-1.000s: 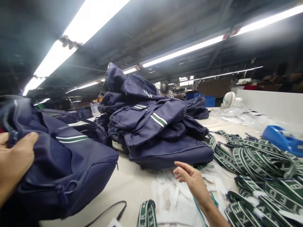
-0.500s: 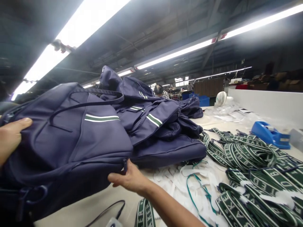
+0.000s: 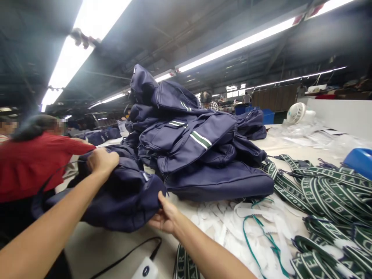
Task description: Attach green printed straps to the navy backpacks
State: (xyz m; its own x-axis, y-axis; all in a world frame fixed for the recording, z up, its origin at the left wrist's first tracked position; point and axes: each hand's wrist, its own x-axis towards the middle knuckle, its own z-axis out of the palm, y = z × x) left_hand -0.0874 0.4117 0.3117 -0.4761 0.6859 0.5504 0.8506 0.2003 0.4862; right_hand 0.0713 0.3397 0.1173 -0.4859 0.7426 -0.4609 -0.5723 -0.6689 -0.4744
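A navy blue bag [image 3: 116, 201] is held between my two hands over the front left of the table. My left hand [image 3: 102, 159] is closed on its top, fingers curled into the fabric. At the bag's right end, my right hand [image 3: 167, 215] grips the lower corner, with the thumb on the near side and the fingers partly underneath. A strap trails off the bag's left side. Just beyond stands a heap of similar navy bags [image 3: 188, 151], some with green and white stripes.
Green lettered straps [image 3: 322, 182] lie piled at the right, beside white strips [image 3: 226, 228] and a blue tape dispenser [image 3: 360, 162]. A small fan [image 3: 296, 113] stands farther back. A white device [image 3: 145, 269] with a cable lies at the front. A person in red [image 3: 37, 162] works at the left.
The bag has been turned over, so its striped face no longer shows. My left hand has moved from its left side to its top. The view has shifted left, bringing a person in red into sight.
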